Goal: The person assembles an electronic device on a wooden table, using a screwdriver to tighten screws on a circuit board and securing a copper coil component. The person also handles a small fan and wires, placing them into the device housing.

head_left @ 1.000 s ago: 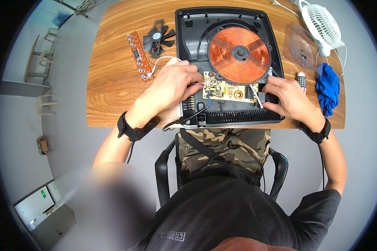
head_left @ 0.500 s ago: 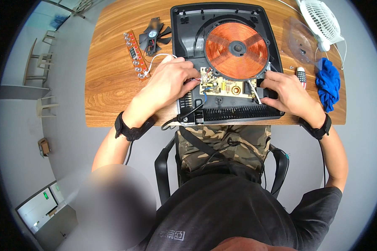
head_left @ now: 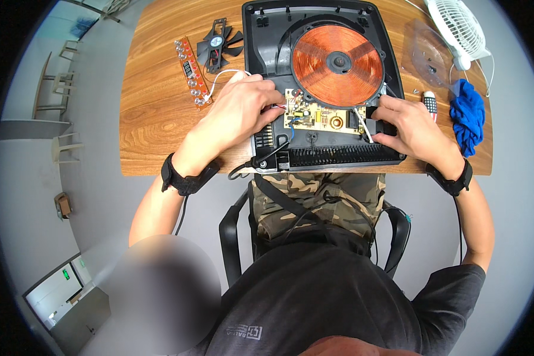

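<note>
A black induction cooker base (head_left: 267, 44) lies open on the table with a round copper coil (head_left: 317, 74) in its far part. Below the coil sits a yellowish circuit board (head_left: 320, 121) crowded with components. My left hand (head_left: 240, 107) is closed at the board's left end, thumb and fingertips pinching its edge beside thin wires. My right hand (head_left: 406, 124) grips the opposite end, its thumb and fingers around a dark grey block (head_left: 372, 126). A white sleeved lead (head_left: 363, 121) crosses the board next to that hand. Both sets of fingertips are partly hidden.
Left of the base lie a small black fan (head_left: 219, 46) and an orange button panel (head_left: 191, 74) with a white cable. On the right are a white desk fan (head_left: 454, 26), a clear plastic tray (head_left: 424, 56) with small parts, a checkered-handled object (head_left: 429, 105) and a blue cloth (head_left: 467, 118).
The whole view has shifted slightly, so the table's contents appear a little higher. Both hands keep their places at the two ends of the board.
</note>
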Demonstrator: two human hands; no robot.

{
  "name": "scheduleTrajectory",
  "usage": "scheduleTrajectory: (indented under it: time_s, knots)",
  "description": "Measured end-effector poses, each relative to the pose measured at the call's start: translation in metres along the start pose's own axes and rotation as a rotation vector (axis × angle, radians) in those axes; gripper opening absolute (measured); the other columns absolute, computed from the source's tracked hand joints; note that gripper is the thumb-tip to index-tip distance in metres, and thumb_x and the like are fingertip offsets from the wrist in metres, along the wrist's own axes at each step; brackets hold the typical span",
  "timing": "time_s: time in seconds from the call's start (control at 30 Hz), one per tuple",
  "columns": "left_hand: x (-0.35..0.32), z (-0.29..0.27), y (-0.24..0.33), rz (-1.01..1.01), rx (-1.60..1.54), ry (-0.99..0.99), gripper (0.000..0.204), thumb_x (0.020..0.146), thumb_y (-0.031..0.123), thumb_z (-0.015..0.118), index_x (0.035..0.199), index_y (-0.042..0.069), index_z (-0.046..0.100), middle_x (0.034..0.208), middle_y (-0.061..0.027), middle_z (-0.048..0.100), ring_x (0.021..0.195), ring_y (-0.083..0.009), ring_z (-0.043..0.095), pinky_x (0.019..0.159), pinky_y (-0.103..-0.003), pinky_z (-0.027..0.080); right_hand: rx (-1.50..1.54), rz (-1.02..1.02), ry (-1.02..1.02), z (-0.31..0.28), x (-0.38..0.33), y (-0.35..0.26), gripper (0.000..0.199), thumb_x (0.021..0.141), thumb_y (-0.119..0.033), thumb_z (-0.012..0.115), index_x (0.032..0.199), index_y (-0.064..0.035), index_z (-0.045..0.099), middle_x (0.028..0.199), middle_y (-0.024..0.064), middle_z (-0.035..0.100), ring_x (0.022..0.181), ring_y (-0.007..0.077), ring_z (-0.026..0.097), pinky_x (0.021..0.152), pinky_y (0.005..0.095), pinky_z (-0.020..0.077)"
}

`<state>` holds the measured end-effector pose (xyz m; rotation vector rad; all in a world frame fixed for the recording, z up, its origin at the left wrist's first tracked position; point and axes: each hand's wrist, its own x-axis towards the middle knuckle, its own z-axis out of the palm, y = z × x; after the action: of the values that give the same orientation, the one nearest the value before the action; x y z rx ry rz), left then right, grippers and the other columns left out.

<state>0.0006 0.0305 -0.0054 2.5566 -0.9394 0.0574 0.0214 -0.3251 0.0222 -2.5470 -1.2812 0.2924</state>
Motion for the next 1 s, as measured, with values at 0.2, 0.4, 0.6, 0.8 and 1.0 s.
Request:
scheduleTrajectory:
  time_s: [0.2, 0.4, 0.6, 0.8, 1.0]
  knots:
    - [-0.0006, 0.0009, -0.0008, 0.008, 0.0, 0.012, 0.013, 0.087, 0.016, 0.077, 0.096, 0.007, 0.077, 0.084, -0.0069, 0.064, 0.086, -0.0271, 0.06, 0.082, -0.039, 0.042, 0.006, -0.004, 0.007, 0.0017, -0.0004, 0.0018, 0.031, 0.08, -0.021, 0.082, 0.099, -0.0021, 0.067, 0.095, 0.0113, 0.059, 0.089, 0.0335, 0.067, 0.072, 0.0437, 0.0544]
    - [0.0005, 0.0005, -0.002, 0.015, -0.006, 0.004, 0.013, 0.087, 0.016, 0.077, 0.096, 0.007, 0.078, 0.084, -0.0069, 0.065, 0.085, -0.0272, 0.06, 0.081, -0.038, 0.042, 0.015, -0.009, 0.005, 0.0009, 0.0012, 0.0021, 0.031, 0.079, -0.02, 0.082, 0.099, -0.0019, 0.067, 0.094, 0.0119, 0.059, 0.089, 0.0341, 0.067, 0.072, 0.0439, 0.0537]
    - [-0.0012, 0.0011, -0.0037, 0.037, -0.017, 0.014, 0.013, 0.087, 0.017, 0.077, 0.096, 0.008, 0.078, 0.084, -0.0058, 0.064, 0.086, -0.0257, 0.06, 0.082, -0.038, 0.042, 0.029, 0.003, -0.012, -0.002, 0.0028, -0.0002, 0.031, 0.079, -0.019, 0.082, 0.099, -0.0019, 0.066, 0.094, 0.0124, 0.059, 0.088, 0.0346, 0.066, 0.072, 0.0441, 0.053]
    - [-0.0016, 0.0024, -0.003, 0.038, -0.022, 0.045, 0.014, 0.088, 0.018, 0.077, 0.097, 0.008, 0.077, 0.084, -0.0054, 0.064, 0.086, -0.0251, 0.06, 0.081, -0.037, 0.043, 0.022, 0.033, -0.017, -0.0039, 0.002, -0.0032, 0.031, 0.078, -0.019, 0.082, 0.1, -0.0028, 0.067, 0.095, 0.0116, 0.058, 0.089, 0.0346, 0.065, 0.073, 0.045, 0.0524]
    - [-0.003, 0.0045, -0.002, 0.017, -0.032, 0.079, 0.016, 0.088, 0.02, 0.076, 0.097, 0.007, 0.076, 0.083, -0.0071, 0.063, 0.087, -0.0271, 0.061, 0.082, -0.038, 0.044, -0.004, 0.062, -0.045, -0.0024, 0.0023, -0.0039, 0.032, 0.077, -0.02, 0.083, 0.099, -0.004, 0.066, 0.096, 0.0111, 0.058, 0.089, 0.0351, 0.065, 0.074, 0.0451, 0.052]
